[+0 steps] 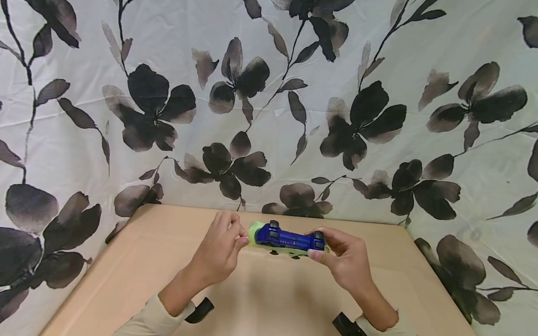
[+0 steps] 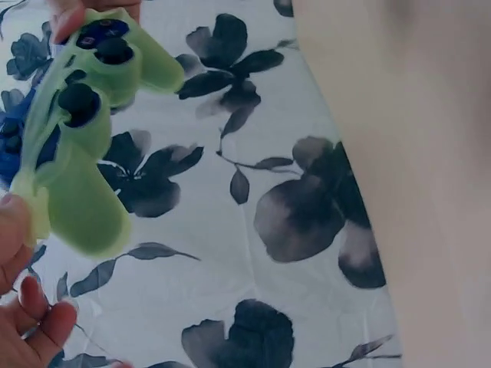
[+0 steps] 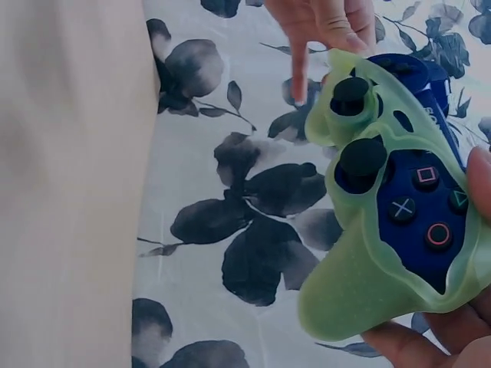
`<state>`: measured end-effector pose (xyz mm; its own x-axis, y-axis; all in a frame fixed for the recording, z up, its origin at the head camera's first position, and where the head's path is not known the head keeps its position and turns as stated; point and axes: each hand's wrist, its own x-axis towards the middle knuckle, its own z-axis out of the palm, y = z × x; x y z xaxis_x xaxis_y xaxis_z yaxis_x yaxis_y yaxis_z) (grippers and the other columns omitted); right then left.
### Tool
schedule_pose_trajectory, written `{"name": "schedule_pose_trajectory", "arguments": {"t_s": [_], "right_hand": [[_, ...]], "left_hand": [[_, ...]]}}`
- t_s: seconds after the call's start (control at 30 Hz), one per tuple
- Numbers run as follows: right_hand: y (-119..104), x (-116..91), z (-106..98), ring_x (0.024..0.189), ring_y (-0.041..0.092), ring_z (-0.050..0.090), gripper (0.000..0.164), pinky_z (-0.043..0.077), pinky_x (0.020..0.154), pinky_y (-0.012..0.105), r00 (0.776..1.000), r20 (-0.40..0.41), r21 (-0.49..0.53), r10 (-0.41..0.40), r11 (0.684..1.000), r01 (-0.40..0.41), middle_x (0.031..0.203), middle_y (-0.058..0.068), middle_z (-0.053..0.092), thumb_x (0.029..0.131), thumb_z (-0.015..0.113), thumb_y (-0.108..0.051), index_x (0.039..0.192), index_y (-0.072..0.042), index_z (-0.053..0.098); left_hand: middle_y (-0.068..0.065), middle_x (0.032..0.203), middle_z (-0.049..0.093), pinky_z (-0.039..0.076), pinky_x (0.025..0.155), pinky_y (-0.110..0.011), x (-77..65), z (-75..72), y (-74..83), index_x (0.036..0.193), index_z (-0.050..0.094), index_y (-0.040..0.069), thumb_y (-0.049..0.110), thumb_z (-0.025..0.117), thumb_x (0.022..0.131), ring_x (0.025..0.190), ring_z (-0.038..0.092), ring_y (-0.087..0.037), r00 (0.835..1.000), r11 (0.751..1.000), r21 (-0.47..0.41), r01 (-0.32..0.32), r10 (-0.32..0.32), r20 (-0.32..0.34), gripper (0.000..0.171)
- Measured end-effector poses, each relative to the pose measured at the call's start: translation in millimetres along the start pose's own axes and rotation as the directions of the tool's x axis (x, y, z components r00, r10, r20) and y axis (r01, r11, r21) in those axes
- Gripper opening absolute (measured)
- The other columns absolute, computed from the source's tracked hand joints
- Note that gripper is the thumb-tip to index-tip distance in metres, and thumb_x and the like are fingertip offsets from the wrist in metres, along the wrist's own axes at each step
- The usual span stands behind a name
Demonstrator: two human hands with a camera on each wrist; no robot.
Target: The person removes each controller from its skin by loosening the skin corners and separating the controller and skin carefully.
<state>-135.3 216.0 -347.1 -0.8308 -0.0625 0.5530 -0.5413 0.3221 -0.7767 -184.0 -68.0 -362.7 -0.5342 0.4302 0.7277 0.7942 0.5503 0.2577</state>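
Note:
A blue game controller (image 1: pixel 290 239) sits partly inside a soft, translucent green silicone cover (image 1: pixel 254 232), held up above the table. My right hand (image 1: pixel 346 256) grips its right end between thumb and fingers. At the other end, my left hand (image 1: pixel 222 249) pinches the cover's edge. In the right wrist view, the controller's face buttons (image 3: pixel 426 203) show through an opening in the cover, and both black thumbsticks (image 3: pixel 362 157) poke out. The left wrist view has the cover's rounded grip (image 2: pixel 92 207) hanging beside my left thumb (image 2: pixel 11 230). Blue shell (image 2: pixel 11 149) is exposed at the shoulder side.
Beneath both hands lies a tan tabletop (image 1: pixel 260 298). A white cloth with dark printed flowers (image 1: pixel 294 116) hangs behind the table and continues along both sides. Black wrist-worn pieces (image 1: pixel 200 311) show at both sleeves.

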Motion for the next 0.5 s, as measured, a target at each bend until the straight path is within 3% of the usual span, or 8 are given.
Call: {"name": "schedule_pose_trajectory", "arguments": {"t_s": [0.07, 0.13, 0.2, 0.3, 0.37, 0.4, 0.5], "right_hand": [[-1.8, 1.1, 1.7, 0.084, 0.005, 0.071, 0.034, 0.059, 0.074, 0.021, 0.998, 0.020, 0.005, 0.054, 0.999, -0.054, 0.097, 0.023, 0.073, 0.076, 0.078, 0.006, 0.108, 0.006, 0.069], [-4.6, 3.7, 3.7, 0.080, 0.006, 0.070, 0.033, 0.059, 0.070, 0.024, 0.991, 0.047, 0.016, 0.121, 0.992, -0.122, 0.097, 0.025, 0.072, 0.077, 0.079, 0.002, 0.108, 0.007, 0.069], [-7.9, 7.0, 5.3, 0.080, 0.007, 0.071, 0.033, 0.060, 0.068, 0.025, 0.980, 0.085, 0.028, 0.179, 0.983, -0.182, 0.098, 0.026, 0.072, 0.079, 0.079, -0.002, 0.109, 0.007, 0.069], [-13.3, 12.2, 6.3, 0.080, 0.010, 0.072, 0.035, 0.060, 0.070, 0.027, 0.961, 0.133, 0.044, 0.242, 0.967, -0.249, 0.100, 0.027, 0.072, 0.081, 0.079, -0.006, 0.111, 0.007, 0.068], [-16.3, 15.0, 6.2, 0.080, 0.011, 0.072, 0.035, 0.060, 0.072, 0.026, 0.950, 0.163, 0.048, 0.266, 0.960, -0.277, 0.102, 0.028, 0.072, 0.081, 0.078, -0.006, 0.113, 0.007, 0.067], [-17.6, 16.1, 6.0, 0.080, 0.011, 0.072, 0.036, 0.060, 0.073, 0.026, 0.946, 0.174, 0.050, 0.274, 0.957, -0.286, 0.102, 0.028, 0.071, 0.081, 0.078, -0.006, 0.113, 0.007, 0.067], [-21.0, 18.6, 6.1, 0.080, 0.012, 0.073, 0.038, 0.060, 0.074, 0.027, 0.940, 0.196, 0.052, 0.281, 0.954, -0.296, 0.104, 0.028, 0.071, 0.081, 0.078, -0.006, 0.116, 0.006, 0.066]], "left_hand": [[-0.002, 0.098, 0.044, 0.039, 0.087, -0.024, -1.2, -0.3, -0.4, 0.083, 0.059, 0.015, 0.012, 0.068, 0.090, 0.101, 0.042, -0.015, 1.000, 0.996, -0.092, 0.020, -0.020, 0.000, 0.011], [-0.004, 0.101, 0.050, 0.045, 0.096, -0.021, -1.3, -1.4, -1.5, 0.082, 0.066, 0.015, 0.008, 0.072, 0.087, 0.107, 0.050, -0.016, 0.998, 0.974, -0.221, 0.040, -0.049, -0.034, 0.010], [-0.008, 0.104, 0.057, 0.050, 0.099, -0.021, -1.3, -2.9, -2.7, 0.081, 0.071, 0.012, 0.001, 0.078, 0.080, 0.109, 0.058, -0.019, 0.992, 0.924, -0.379, 0.051, -0.091, -0.088, 0.012], [-0.014, 0.106, 0.064, 0.055, 0.094, -0.027, -0.6, -6.7, -3.7, 0.091, 0.071, 0.003, -0.006, 0.083, 0.071, 0.106, 0.066, -0.022, 0.976, 0.816, -0.574, 0.067, -0.174, -0.134, 0.025], [-0.016, 0.114, 0.065, 0.055, 0.095, -0.032, 0.2, -10.2, -3.7, 0.106, 0.067, 0.001, -0.005, 0.084, 0.070, 0.111, 0.066, -0.021, 0.975, 0.761, -0.640, 0.111, -0.209, -0.080, 0.041], [-0.015, 0.120, 0.065, 0.053, 0.097, -0.036, 1.0, -12.2, -3.6, 0.115, 0.064, 0.002, -0.003, 0.085, 0.071, 0.116, 0.064, -0.021, 0.976, 0.747, -0.650, 0.142, -0.213, -0.032, 0.049], [-0.006, 0.135, 0.061, 0.050, 0.103, -0.039, 5.0, -17.2, -2.9, 0.136, 0.056, 0.014, 0.014, 0.085, 0.076, 0.123, 0.060, -0.015, 0.965, 0.760, -0.595, 0.263, -0.199, 0.171, 0.066]]}}
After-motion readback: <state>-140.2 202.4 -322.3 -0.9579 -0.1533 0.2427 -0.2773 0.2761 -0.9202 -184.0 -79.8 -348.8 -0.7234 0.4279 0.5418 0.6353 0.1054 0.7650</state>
